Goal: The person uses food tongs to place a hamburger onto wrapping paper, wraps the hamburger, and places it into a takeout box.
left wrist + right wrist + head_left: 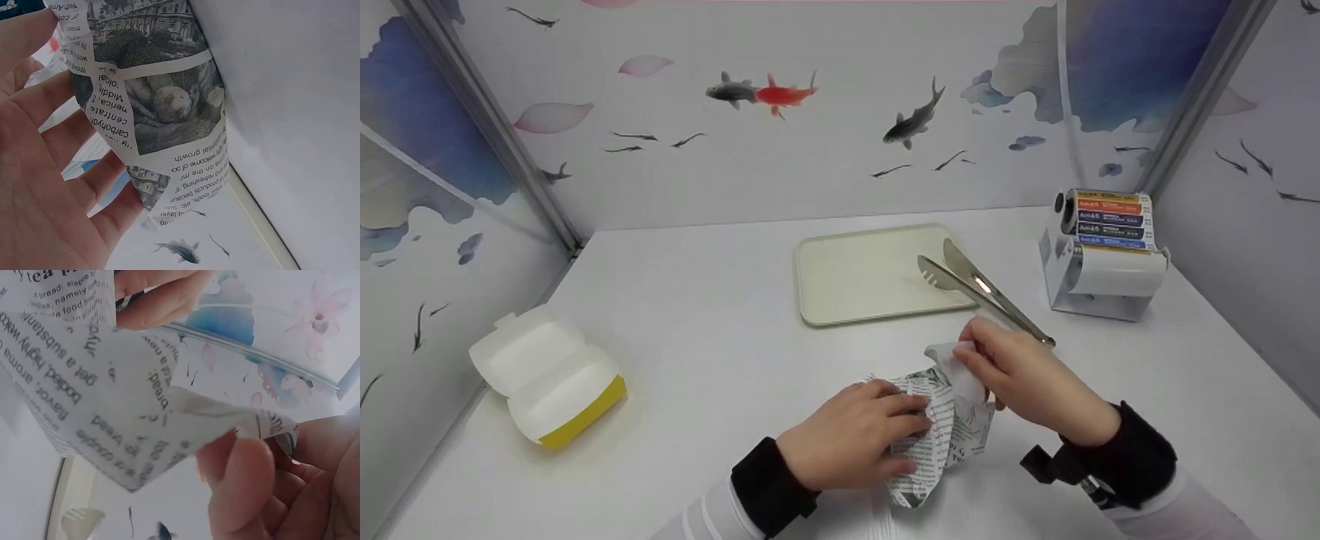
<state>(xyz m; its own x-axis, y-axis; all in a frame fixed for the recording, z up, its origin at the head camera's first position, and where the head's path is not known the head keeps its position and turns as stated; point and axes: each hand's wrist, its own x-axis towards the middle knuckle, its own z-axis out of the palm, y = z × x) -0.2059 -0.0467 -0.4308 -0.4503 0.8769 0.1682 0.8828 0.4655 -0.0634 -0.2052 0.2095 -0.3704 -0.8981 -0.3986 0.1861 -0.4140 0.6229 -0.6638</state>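
A crumpled sheet of newsprint-patterned paper, with printed text and pictures, stands folded between the two hands near the front of the table. My left hand rests against its left side, fingers spread and nearly straight along the sheet. In the left wrist view those fingers run up to the paper's edge. My right hand pinches the upper right corner of the same sheet between thumb and fingers, and the twisted corner shows in the right wrist view. What lies inside the folds is hidden.
Behind the hands lies a pale rectangular tray, with metal tongs across its right edge. An opened white and yellow food box stands at the left. A white dispenser with label rolls is at the back right.
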